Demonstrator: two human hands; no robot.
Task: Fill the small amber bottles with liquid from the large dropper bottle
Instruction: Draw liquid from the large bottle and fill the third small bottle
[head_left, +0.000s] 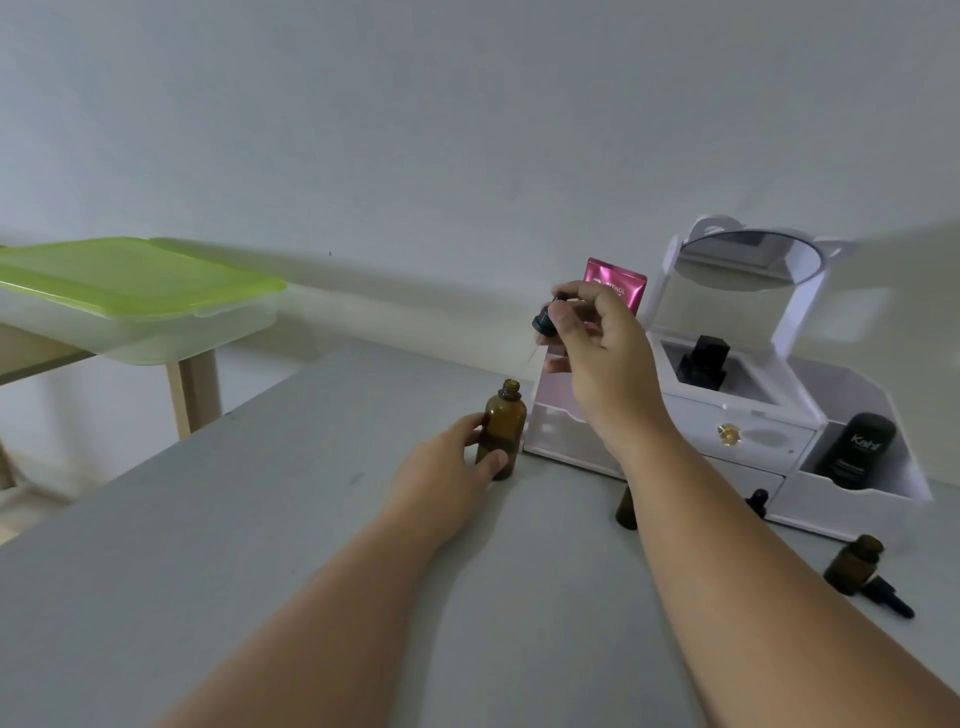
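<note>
Now my left hand (457, 462) curls round the open big bottle (504, 421) standing on the table (260, 519). My right hand (597, 343) pinches the dropper (545, 317) just above and right of that bottle's mouth. A small bottle (854, 566) stands well to its right.

At centre frame we see the large dropper bottle (501, 431), brown amber, on a plain pale grey table (260, 519). The dropper (545, 317) above it has a black cap. At upper left is a lime-green lid (130, 275). Right of centre, a glossy magenta packet (618, 288) carries white lettering, and the white organiser (779, 447) has a gold knob (729, 434). At lower right, the small amber bottle (852, 566) looks darker, perhaps shadowed.
</note>
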